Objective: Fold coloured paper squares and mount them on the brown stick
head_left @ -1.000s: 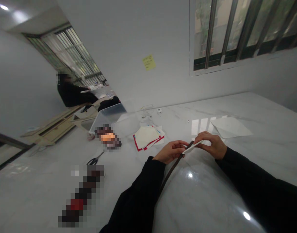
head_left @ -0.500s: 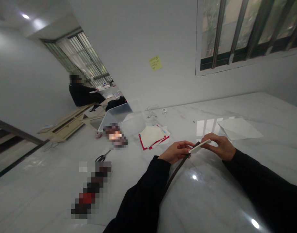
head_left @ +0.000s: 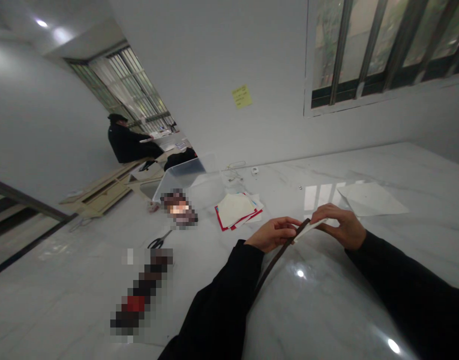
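Observation:
Above the glossy marble-look tabletop (head_left: 327,310), my left hand (head_left: 275,234) pinches a long dark brown strip (head_left: 273,264) near its upper end. The strip hangs down toward my left sleeve. My right hand (head_left: 340,224) is closed on a thin white piece (head_left: 308,230), which lies against the strip's end between my two hands. Whether the white piece and the strip are joined, I cannot tell. A stack of cream and red sheets (head_left: 235,211) lies to the left of my hands.
A white sheet (head_left: 374,199) lies behind my right hand. On the left are scissors (head_left: 157,243), a clear plastic bin (head_left: 184,175) and two pixelated items. A yellow note (head_left: 242,96) is on the wall. Far left, a person (head_left: 126,140) in black sits by a window.
The white piece has turned to a steeper, more edge-on angle, and more of the brown strip's end shows beside it. Both hands have stayed nearly in place.

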`<act>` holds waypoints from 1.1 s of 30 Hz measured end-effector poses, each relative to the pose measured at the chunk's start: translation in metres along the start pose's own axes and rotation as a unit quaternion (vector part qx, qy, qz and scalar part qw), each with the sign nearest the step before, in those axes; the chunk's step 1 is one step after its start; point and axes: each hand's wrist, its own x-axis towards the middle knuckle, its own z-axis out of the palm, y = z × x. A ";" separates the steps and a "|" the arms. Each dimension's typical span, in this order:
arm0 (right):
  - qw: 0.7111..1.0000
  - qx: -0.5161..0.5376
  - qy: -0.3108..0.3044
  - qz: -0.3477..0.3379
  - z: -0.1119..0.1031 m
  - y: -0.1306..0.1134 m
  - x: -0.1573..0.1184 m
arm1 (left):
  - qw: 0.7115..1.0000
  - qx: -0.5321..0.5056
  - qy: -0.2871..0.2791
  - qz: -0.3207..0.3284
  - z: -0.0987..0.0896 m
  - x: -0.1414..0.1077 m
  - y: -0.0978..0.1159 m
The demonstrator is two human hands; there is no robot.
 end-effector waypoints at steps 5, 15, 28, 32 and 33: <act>1.000 -0.003 0.001 -0.023 -0.001 -0.006 0.001 | 1.000 0.001 -0.001 -0.014 0.000 -0.001 0.002; 0.994 0.009 -0.037 0.105 0.002 -0.003 -0.004 | 0.999 0.031 0.009 -0.011 -0.001 -0.002 0.001; 0.985 0.065 -0.073 0.146 0.001 -0.006 -0.005 | 0.998 0.067 -0.013 -0.010 -0.003 -0.003 0.005; 0.987 0.058 -0.061 0.134 0.002 -0.008 -0.005 | 0.998 0.058 -0.017 -0.013 -0.001 -0.005 0.006; 0.989 0.056 -0.053 0.126 0.002 -0.008 -0.004 | 0.998 0.052 -0.017 -0.014 0.000 -0.005 0.006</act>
